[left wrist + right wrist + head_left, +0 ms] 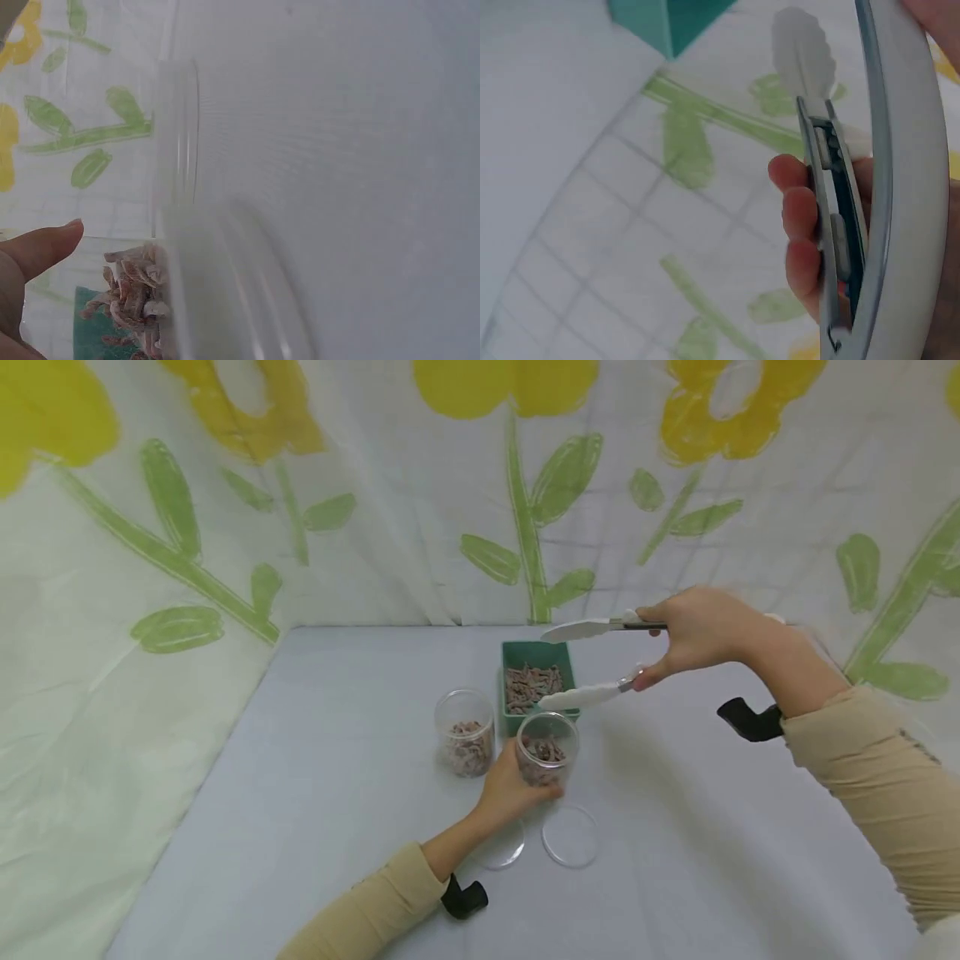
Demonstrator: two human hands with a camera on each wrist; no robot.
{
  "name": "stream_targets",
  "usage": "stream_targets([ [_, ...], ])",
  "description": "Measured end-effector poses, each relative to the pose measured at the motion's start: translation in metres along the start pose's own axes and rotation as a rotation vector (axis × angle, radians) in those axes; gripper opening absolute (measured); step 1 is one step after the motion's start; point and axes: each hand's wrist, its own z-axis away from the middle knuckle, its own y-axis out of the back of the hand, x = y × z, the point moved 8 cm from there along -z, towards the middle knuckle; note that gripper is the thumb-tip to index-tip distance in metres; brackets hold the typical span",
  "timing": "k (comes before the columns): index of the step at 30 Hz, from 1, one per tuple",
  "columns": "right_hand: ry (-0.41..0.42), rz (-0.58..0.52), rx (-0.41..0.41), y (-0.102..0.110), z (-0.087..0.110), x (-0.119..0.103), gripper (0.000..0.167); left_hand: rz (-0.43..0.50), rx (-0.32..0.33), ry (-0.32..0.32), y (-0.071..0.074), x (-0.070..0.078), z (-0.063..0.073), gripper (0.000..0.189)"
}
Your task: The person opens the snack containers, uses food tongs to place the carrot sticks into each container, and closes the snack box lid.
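My left hand (510, 785) grips a clear plastic jar (567, 753) around its lower side, just in front of a green bin (536, 652). Brownish, twisted dried strips (543, 748) lie inside this jar. In my right hand (708, 627) is a pair of metal tongs (889, 180) with white scalloped tips (581, 697); its arms are spread wide over the bin's right side, and nothing shows between the tips. More of the strips (528, 683) fill the bin's lower part. The left wrist view shows my left thumb (49, 247) beside strips behind blurred clear plastic.
A second clear jar (459, 710), partly filled with similar strips, stands left of the held one. Two clear round lids (570, 865) lie on the white tabletop (337, 802) nearer me. Behind the table hangs a white sheet (390, 552) with painted flowers.
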Motion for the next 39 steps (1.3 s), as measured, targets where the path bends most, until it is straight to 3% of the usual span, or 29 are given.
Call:
stream_targets([
  [7, -0.08, -0.049, -0.051, -0.05, -0.046, 0.022, 0.1, 0.029, -0.036, -0.016, -0.01, 0.0, 0.001, 0.083],
  [15, -0.053, 0.098, -0.163, -0.09, -0.072, 0.005, 0.099, 0.001, -0.05, -0.016, -0.013, 0.0, 0.004, 0.079],
  [21, -0.056, 0.116, -0.164, -0.094, -0.078, -0.003, 0.097, -0.015, -0.044, -0.019, -0.01, 0.003, 0.003, 0.078],
  [33, -0.079, 0.007, -0.273, -0.098, -0.096, -0.009, 0.086, -0.009, -0.022, -0.038, 0.003, 0.006, 0.004, 0.076],
  [39, -0.052, -0.009, -0.25, -0.095, -0.095, -0.013, 0.073, 0.004, -0.001, -0.028, 0.008, 0.006, 0.005, 0.074],
])
